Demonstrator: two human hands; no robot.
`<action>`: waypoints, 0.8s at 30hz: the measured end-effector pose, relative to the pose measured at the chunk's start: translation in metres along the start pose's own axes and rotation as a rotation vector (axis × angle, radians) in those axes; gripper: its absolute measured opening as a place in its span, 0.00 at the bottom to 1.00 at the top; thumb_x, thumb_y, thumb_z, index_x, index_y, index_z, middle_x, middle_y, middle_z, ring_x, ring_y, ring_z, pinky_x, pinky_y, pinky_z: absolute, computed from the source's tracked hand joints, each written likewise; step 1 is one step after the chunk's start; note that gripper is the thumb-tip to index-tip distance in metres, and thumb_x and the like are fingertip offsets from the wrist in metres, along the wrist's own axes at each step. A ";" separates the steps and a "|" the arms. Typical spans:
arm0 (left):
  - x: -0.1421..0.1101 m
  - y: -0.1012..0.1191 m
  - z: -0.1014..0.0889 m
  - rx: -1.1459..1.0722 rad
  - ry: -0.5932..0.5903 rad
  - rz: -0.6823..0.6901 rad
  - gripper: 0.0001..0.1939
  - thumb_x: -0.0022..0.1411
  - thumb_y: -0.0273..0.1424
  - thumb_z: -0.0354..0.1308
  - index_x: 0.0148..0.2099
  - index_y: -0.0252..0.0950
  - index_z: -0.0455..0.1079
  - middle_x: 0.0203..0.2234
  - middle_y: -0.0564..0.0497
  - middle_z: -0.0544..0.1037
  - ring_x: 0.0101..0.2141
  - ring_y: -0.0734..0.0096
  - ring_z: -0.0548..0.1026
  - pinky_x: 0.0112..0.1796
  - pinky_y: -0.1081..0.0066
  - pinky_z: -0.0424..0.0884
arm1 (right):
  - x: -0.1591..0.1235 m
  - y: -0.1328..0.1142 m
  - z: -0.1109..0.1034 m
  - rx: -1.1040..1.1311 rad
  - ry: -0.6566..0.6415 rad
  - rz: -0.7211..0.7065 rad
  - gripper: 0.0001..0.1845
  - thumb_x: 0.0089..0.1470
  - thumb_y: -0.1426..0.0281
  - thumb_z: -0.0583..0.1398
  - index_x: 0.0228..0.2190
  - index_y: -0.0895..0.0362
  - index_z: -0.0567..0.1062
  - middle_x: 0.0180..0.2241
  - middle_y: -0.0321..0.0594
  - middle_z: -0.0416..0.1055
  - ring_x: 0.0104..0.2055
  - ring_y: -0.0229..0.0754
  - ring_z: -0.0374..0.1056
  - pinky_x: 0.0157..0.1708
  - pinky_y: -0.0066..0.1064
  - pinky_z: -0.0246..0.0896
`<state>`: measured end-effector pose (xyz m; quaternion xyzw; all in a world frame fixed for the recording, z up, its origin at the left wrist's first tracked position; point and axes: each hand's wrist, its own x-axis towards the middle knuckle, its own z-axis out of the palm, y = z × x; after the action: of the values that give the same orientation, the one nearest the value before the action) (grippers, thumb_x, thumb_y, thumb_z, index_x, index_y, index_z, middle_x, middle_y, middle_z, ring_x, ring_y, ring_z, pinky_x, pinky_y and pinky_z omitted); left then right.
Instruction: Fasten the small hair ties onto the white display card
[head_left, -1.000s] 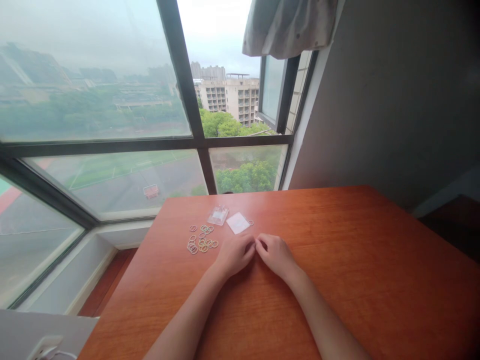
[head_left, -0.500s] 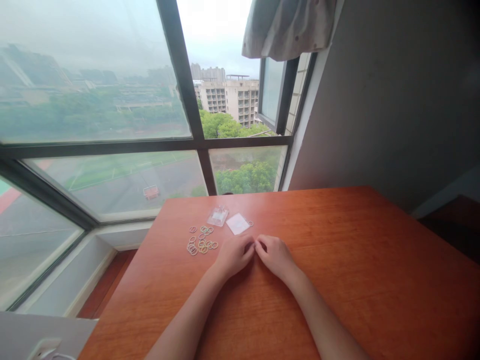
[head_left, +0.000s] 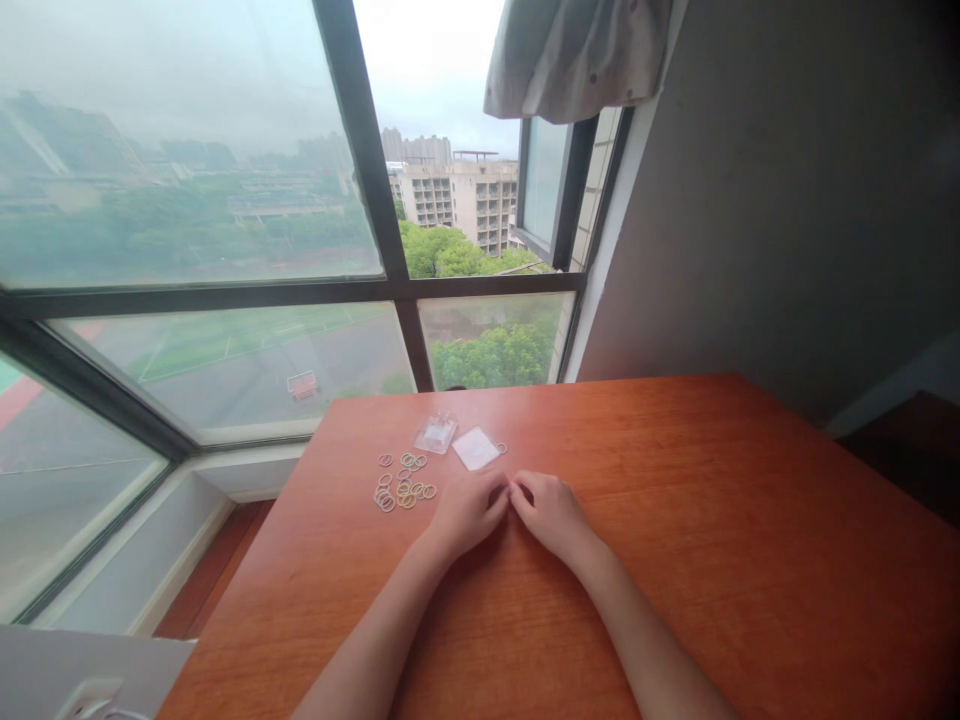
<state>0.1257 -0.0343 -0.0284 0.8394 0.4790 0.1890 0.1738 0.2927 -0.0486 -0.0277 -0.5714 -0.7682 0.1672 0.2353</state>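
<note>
Left hand (head_left: pixel 466 508) and right hand (head_left: pixel 551 505) loosely curled, fingertips close together — cannot tell if anything is pinched. Rings (head_left: pixel 406 489) lie just left of the left hand, the nearer — round, no long axis; card (head_left: pixel 476 448) just beyond.

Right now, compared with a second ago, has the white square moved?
No, the white square shows no shift against the far edge of the table.
</note>
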 end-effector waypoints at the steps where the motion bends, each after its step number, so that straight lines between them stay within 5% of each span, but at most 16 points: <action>1: 0.000 0.000 0.000 -0.001 -0.001 -0.004 0.08 0.63 0.30 0.49 0.32 0.37 0.67 0.29 0.50 0.76 0.30 0.70 0.71 0.30 0.73 0.59 | 0.000 0.000 0.000 0.003 -0.001 0.001 0.13 0.60 0.70 0.54 0.26 0.54 0.74 0.27 0.37 0.74 0.28 0.38 0.66 0.26 0.28 0.45; 24: -0.001 0.000 -0.001 -0.001 0.011 0.004 0.08 0.63 0.29 0.48 0.32 0.37 0.66 0.29 0.51 0.76 0.30 0.70 0.71 0.30 0.73 0.59 | 0.000 0.001 0.002 -0.008 0.001 -0.002 0.13 0.61 0.70 0.53 0.27 0.54 0.73 0.27 0.37 0.75 0.28 0.38 0.65 0.26 0.29 0.43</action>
<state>0.1253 -0.0349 -0.0274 0.8393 0.4782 0.1940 0.1712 0.2923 -0.0483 -0.0298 -0.5718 -0.7693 0.1634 0.2336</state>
